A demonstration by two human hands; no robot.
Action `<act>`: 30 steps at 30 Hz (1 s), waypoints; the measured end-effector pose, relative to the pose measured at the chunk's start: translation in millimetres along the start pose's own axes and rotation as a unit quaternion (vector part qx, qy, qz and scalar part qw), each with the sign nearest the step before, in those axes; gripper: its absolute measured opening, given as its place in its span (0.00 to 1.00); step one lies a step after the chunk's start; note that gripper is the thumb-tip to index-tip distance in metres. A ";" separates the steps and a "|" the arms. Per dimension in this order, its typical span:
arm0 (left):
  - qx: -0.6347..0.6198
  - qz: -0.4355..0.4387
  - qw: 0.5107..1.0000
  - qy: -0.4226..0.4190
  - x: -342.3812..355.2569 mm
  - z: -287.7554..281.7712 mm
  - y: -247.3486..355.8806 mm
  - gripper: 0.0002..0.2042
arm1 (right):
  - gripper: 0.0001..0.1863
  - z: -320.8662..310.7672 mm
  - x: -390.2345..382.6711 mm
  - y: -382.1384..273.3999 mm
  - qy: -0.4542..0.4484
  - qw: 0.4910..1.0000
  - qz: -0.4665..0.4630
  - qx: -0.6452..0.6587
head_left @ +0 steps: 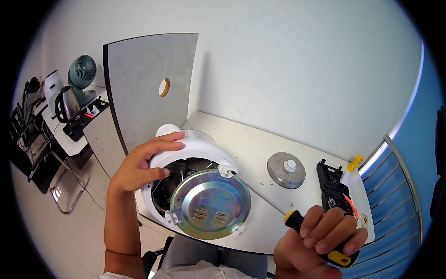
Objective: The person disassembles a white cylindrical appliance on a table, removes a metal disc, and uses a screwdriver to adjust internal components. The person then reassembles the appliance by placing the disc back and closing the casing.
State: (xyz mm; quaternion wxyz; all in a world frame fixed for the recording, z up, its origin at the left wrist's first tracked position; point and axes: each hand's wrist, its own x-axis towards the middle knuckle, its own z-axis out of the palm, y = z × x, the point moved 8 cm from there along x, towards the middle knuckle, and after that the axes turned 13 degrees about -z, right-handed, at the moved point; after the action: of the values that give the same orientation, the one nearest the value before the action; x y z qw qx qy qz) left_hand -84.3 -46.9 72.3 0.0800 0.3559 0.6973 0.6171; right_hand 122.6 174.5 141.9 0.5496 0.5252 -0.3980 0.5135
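Note:
My left hand (146, 165) grips the rim of a white round appliance housing (193, 146), thumb inside its dark opening. A round iridescent metal plate (209, 204) with white brackets lies tilted at the opening, partly outside it. My right hand (320, 239) is closed on the yellow-and-black handle of a long screwdriver (297, 222), whose shaft reaches to the upper white bracket (226, 170); I cannot tell exactly what its tip engages. A few small screws (291, 204) lie on the white tabletop (260, 223), near a steel lid with a white knob (285, 174).
An open black tool case (332, 190) and a yellow item (355, 162) are at the right, beside a metal railing (404, 190). A grey partition (139, 79) stands behind. Leftward are another desk with a fan (82, 72) and kettle (69, 104), and a chair (65, 186).

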 end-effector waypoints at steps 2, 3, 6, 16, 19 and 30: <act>0.001 0.001 1.000 0.001 -0.4 -0.3 -0.9 0.27 | 0.22 3.1 -1.3 2.7 -0.008 1.000 -0.002 0.016; -0.001 0.004 1.000 0.000 0.6 -0.5 -1.2 0.27 | 0.21 4.9 -0.5 2.8 -0.007 1.000 -0.010 0.021; 0.010 0.003 1.000 -0.004 1.6 0.4 0.8 0.27 | 0.21 9.0 0.9 1.4 -0.028 1.000 0.008 0.008; -0.002 0.003 1.000 -0.005 -0.7 1.1 0.0 0.28 | 0.18 31.5 6.2 9.2 -0.140 0.986 0.088 0.011; 0.008 -0.002 1.000 -0.005 0.1 1.3 1.6 0.28 | 0.15 38.6 12.4 12.0 -0.170 0.977 0.126 0.020; 0.016 -0.017 1.000 0.008 1.0 0.2 1.6 0.28 | 0.25 38.0 12.7 23.7 -0.025 0.989 0.145 0.019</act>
State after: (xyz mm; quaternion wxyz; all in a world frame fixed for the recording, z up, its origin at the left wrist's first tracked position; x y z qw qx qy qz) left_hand -84.2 -46.2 74.1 0.0792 0.3406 0.7138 0.6068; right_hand 105.2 137.0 163.3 0.4487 0.4849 -0.4741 0.5821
